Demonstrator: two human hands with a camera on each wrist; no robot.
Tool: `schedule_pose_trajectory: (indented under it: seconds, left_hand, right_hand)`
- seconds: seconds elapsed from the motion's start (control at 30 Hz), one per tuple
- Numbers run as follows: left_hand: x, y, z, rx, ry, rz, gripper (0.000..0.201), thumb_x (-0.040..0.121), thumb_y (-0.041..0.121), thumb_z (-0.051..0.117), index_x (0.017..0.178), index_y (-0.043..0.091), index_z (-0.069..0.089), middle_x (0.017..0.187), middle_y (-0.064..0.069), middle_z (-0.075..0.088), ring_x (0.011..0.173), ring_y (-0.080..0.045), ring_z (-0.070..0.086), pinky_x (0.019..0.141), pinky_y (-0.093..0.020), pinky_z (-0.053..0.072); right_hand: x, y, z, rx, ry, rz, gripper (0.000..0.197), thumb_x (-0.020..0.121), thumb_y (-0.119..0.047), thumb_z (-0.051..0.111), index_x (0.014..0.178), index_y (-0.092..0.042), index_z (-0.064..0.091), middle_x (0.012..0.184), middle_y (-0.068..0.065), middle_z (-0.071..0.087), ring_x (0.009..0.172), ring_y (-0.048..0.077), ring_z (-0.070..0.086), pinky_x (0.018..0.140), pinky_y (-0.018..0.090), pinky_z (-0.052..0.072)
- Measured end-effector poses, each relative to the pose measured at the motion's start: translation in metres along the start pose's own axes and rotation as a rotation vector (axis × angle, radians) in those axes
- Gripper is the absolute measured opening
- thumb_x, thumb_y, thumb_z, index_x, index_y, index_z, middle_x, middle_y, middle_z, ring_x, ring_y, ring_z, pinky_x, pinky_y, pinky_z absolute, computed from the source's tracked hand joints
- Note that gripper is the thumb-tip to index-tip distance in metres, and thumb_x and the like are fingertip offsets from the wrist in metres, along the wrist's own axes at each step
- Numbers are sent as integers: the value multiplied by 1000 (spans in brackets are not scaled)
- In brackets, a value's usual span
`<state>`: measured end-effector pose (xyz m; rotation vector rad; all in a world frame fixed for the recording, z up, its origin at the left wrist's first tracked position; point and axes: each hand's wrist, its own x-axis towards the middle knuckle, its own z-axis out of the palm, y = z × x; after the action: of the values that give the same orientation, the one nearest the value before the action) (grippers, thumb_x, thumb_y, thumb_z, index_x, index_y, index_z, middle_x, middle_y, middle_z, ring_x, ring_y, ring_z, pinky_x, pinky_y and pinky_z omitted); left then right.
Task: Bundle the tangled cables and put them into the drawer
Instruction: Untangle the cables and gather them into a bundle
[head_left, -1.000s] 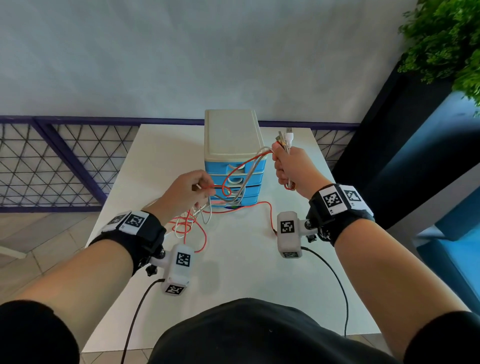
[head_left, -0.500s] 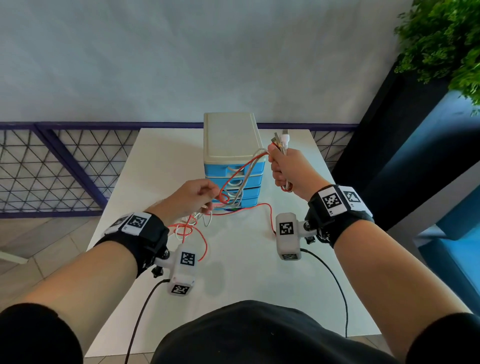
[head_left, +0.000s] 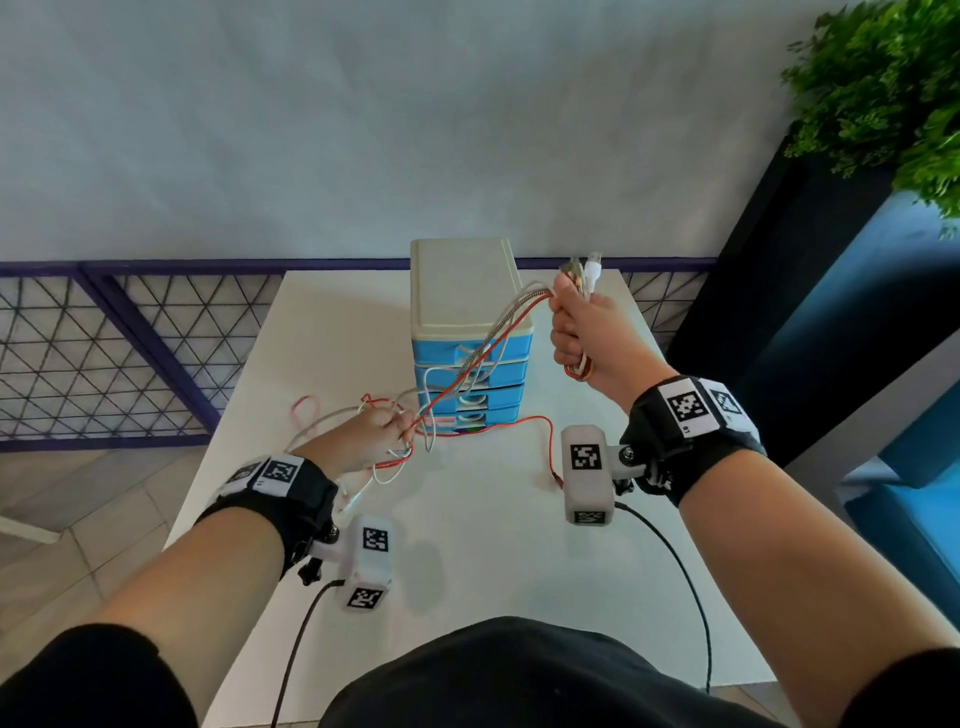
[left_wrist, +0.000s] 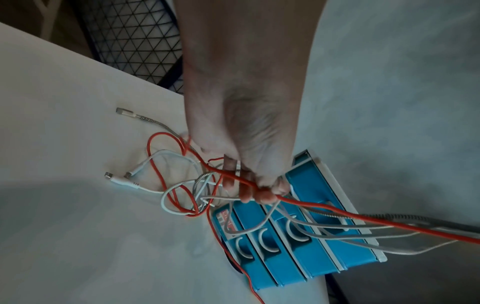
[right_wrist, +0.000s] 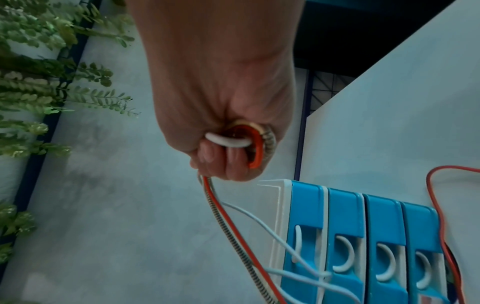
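White surface (head_left: 322, 332) standing before a grey wall, right hand (head_left: 587, 332) gripping looped cables (head_left: 498, 338) raised beside the blue drawer unit (head_left: 470, 364), left hand (head_left: 363, 441) pinching the tangled strands near the drawers' base.

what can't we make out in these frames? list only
- Cable count inside the right hand: fingers cover all but one loop, right wrist view.
- Which cables the left hand pinches besides the red cable: palm hides them, left wrist view.
- Drawer unit contents: all drawers closed.
- Red label on the bottom drawer: too blurred, crossed by cables.
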<state>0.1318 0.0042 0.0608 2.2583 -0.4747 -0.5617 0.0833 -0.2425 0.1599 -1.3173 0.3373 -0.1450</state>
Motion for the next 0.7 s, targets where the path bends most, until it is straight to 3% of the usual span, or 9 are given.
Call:
schedule_pose_trajectory:
  seconds: [0.07,0.13,0.23,0.3,0.37,0.43,0.53,0.6,0.7]
  left_hand:
    - [6,-5,-5,47,49,36,36,99,15,41,66,13,56,65,6,50,65,-1,50,68,-15,37]
    - [15,-10,-6,40,222,100,23,89,13,47,70,7,60,70,-3,54,75,-18,55,72,-24,38]
    - [17,14,-6,-29,516,188,18,93,4,41,105,5,55,104,-11,50,100,-22,49,82,-20,34]
    - [11,45,-7,-146,560,304,25,101,20,34,119,11,49,119,-5,49,110,-12,45,90,-15,32]
    - [3,74,-13,-274,379,366,39,99,44,32,125,20,48,126,5,51,116,-5,48,98,-17,36]
    - [3,89,-18,-245,120,373,48,93,60,30,113,25,56,113,7,62,108,-5,56,96,-23,42]
    - [5,97,-24,-216,-109,320,48,97,49,28,84,11,55,70,-4,57,66,-15,58,73,-23,46]
    - [5,99,-25,-339,-143,258,44,98,43,30,77,10,49,64,-5,42,52,-15,44,63,-21,50]
    - [4,99,-26,-421,-171,240,40,97,44,37,71,16,51,64,0,34,49,-13,35,51,-19,44]
  right_hand:
    - [-2,-1,1,-28,-48,24,32,100,-34,48,75,-13,48,45,-7,34,34,5,29,34,18,25]
    - [-4,-3,2,-77,-125,51,31,100,-35,48,77,-14,48,48,-7,34,35,5,29,35,17,25]
    - [-8,-4,6,-109,-271,127,30,101,-35,46,78,-15,47,50,-7,32,35,3,29,36,15,24]
    - [-11,-2,11,-135,-361,179,31,101,-36,45,79,-15,47,52,-7,29,35,2,28,36,14,26]
    - [-13,0,16,-159,-432,214,30,100,-37,45,81,-14,48,53,-6,29,36,2,28,36,14,27]
    - [-16,-1,20,-174,-473,237,30,101,-35,44,82,-13,48,52,-7,31,37,2,30,37,13,27]
    - [-19,-1,22,-130,-532,285,27,102,-29,41,82,-12,48,51,-7,36,39,4,35,38,13,33]
    - [-21,1,20,-87,-586,313,27,103,-23,41,79,-12,49,55,-4,44,45,6,45,44,18,44]
    - [-23,4,16,-43,-638,344,26,102,-18,43,81,-8,57,68,2,61,67,14,64,63,31,58]
